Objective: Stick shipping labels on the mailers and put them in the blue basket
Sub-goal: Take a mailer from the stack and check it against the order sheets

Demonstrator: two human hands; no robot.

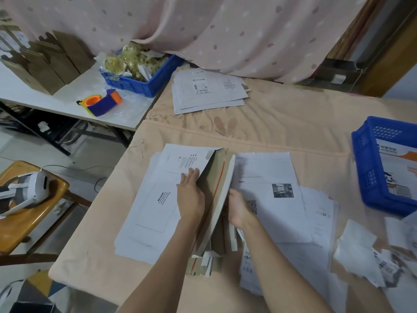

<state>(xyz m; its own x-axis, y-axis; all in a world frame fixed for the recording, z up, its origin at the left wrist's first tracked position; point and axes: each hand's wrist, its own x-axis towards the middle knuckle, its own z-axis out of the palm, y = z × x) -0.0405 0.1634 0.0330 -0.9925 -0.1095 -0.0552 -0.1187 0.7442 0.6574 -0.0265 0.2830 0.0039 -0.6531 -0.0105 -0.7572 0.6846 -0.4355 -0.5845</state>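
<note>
While the left hand [190, 195] and right hand [239, 206] hold a mailer [220, 188] upright, labelling looks next, needing it laid flat.

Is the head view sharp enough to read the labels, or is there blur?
Head view: even indoor light, no glare; the right blue basket and torn paper scraps are smeared, edges bend outward, and print on the mailer stack is too small to read.

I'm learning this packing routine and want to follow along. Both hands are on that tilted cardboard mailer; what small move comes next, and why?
Probably lay the tilted white-and-brown cardboard mailer flat on the stack of white mailers. The left hand and right hand hold it on edge, showing no label, so it needs a flat face for sticking.
</note>
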